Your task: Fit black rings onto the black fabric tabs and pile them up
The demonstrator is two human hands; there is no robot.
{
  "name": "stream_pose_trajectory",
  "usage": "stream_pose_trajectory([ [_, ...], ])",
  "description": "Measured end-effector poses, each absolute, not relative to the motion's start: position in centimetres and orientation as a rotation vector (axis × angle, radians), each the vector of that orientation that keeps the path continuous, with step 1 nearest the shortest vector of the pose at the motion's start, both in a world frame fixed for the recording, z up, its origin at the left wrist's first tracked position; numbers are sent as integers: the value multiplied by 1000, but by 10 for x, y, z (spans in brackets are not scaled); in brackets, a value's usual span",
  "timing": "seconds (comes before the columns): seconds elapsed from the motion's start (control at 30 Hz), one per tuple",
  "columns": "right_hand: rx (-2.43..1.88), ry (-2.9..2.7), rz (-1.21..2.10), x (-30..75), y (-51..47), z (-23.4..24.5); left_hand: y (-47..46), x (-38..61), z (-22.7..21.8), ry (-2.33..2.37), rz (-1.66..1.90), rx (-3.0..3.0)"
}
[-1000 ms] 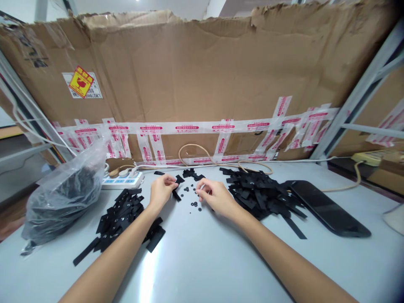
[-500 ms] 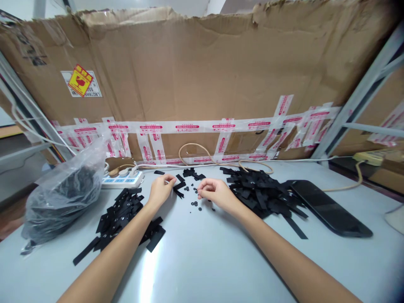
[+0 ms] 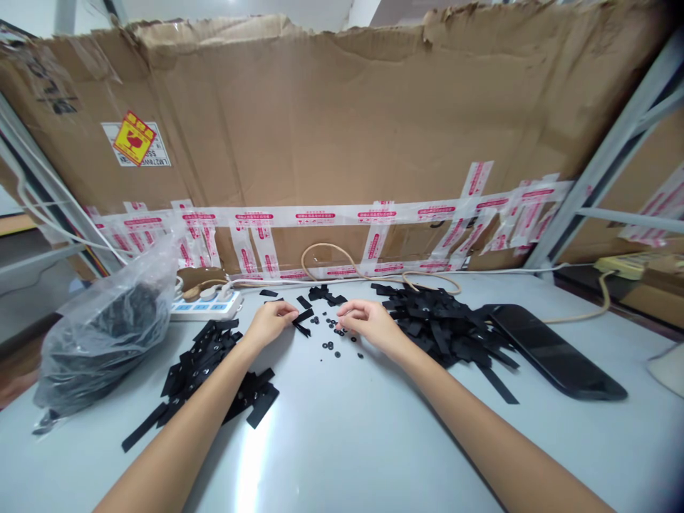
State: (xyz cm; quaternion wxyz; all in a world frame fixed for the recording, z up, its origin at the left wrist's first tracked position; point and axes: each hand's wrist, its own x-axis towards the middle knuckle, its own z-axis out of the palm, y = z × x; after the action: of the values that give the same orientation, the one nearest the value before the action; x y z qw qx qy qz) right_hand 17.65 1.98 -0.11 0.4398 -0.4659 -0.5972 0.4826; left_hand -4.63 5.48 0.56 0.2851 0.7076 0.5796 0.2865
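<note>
My left hand [image 3: 271, 323] is low over the table, thumb and fingertips pinched together beside a few short black fabric strips [image 3: 304, 314]. Whether one of them is between the fingertips I cannot make out. Small black round rings [image 3: 330, 345] lie scattered between my two hands. My right hand [image 3: 370, 324] is at the right edge of these rings, its fingers curled in toward the thumb; anything in its grasp is too small to tell. Past the left forearm spreads a pile of black strips with shiny round fittings [image 3: 200, 363]. A larger heap of black strips [image 3: 435, 324] lies right of my right hand.
A clear plastic bag of dark pieces [image 3: 110, 342] stands at the left by a white power strip [image 3: 208, 308]. A black phone-like slab [image 3: 558, 353] lies at the right. Beige cable [image 3: 331, 246] runs along the cardboard wall [image 3: 320, 128] behind the table [image 3: 342, 442].
My right hand has shifted slightly up and right, uncovering more of the small rings below its fingertips. My left hand stays nearly in place, still pinched. The view has moved a little.
</note>
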Motion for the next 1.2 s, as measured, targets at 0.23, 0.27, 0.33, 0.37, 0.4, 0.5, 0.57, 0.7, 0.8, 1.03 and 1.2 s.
stream_pose_trajectory([
  [0.23, -1148, -1515, 1180, 176, 18, 1, 53, -51, 11, 1476, 713, 1759],
  [0.27, -1150, -1517, 1179, 177, 18, 1, 52, -51, 11, 1467, 713, 1749],
  [0.33, -1153, -1522, 1177, 177, 18, 2, 51, -52, 12, 1456, 704, 1737],
  [0.37, -1155, -1524, 1177, 177, 18, 2, 51, -52, 12, 1449, 697, 1734],
  [0.4, -1159, -1525, 1178, 177, 18, 2, 51, -53, 12, 1442, 690, 1729],
  [0.5, -1160, -1521, 1187, 176, 17, 2, 53, -55, 11, 1411, 693, 1701],
  [0.57, -1154, -1521, 1186, 176, 17, 2, 54, -56, 11, 1393, 704, 1675],
  [0.7, -1156, -1539, 1169, 176, 17, 2, 53, -55, 12, 1408, 684, 1689],
  [0.8, -1163, -1550, 1159, 176, 17, 1, 51, -53, 14, 1462, 676, 1731],
  [1.03, -1162, -1586, 1145, 177, 18, -2, 53, -54, 10, 1434, 742, 1680],
  [1.2, -1159, -1590, 1157, 177, 18, -1, 55, -54, 7, 1433, 769, 1638],
])
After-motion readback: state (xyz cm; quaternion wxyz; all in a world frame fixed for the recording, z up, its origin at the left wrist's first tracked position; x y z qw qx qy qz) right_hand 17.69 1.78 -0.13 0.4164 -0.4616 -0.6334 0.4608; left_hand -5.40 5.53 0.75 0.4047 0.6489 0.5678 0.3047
